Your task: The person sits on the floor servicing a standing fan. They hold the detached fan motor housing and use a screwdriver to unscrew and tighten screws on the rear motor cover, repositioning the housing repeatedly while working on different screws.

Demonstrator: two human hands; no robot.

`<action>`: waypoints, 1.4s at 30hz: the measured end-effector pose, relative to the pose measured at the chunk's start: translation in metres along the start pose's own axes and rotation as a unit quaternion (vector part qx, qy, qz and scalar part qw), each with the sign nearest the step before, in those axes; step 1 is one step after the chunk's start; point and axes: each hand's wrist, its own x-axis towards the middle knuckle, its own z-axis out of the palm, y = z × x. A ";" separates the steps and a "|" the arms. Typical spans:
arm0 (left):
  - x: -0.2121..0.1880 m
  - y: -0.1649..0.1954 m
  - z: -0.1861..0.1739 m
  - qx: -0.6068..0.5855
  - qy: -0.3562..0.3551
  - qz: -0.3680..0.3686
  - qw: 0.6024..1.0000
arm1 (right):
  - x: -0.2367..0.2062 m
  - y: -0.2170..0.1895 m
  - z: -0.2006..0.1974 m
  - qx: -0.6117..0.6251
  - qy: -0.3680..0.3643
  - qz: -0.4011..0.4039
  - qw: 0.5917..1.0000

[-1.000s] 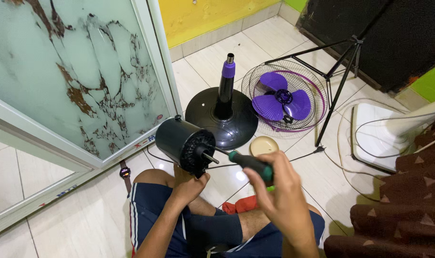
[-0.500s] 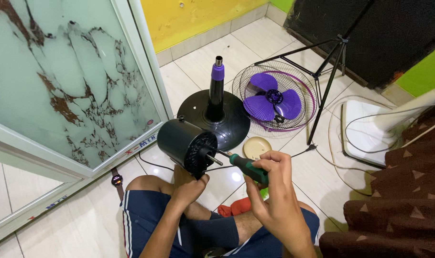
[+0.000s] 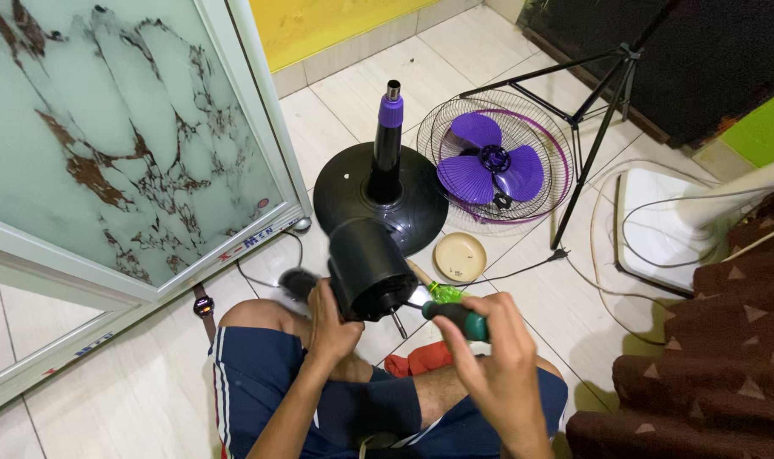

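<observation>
Centrally, my left hand (image 3: 332, 327) grips the black fan motor housing (image 3: 366, 268) over my lap, steadying it with its shaft tipped toward five o'clock; my right hand (image 3: 497, 357) closes on a green-handled screwdriver (image 3: 455, 316), tip meeting the housing's face. Fan base (image 3: 353, 191) stands at twelve o'clock.

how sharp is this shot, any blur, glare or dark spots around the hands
Head view: mostly sharp; the left hand and the dark knob behind it are slightly motion-smeared, the right hand on the screwdriver clearer. Soft glare on the floor tiles; the black motor housing loses detail; wide-angle bending at the door frame.
</observation>
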 end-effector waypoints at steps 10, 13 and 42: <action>0.036 -0.007 0.006 0.012 -0.090 0.035 0.995 | -0.008 0.030 0.020 0.012 0.025 0.059 0.998; 0.041 -0.008 -0.004 0.005 -0.077 0.029 0.997 | -0.010 0.029 0.021 0.023 0.038 0.043 0.998; 0.000 -0.034 -0.041 -0.386 0.045 -0.153 0.909 | -0.101 0.129 0.130 0.616 -0.045 0.344 0.707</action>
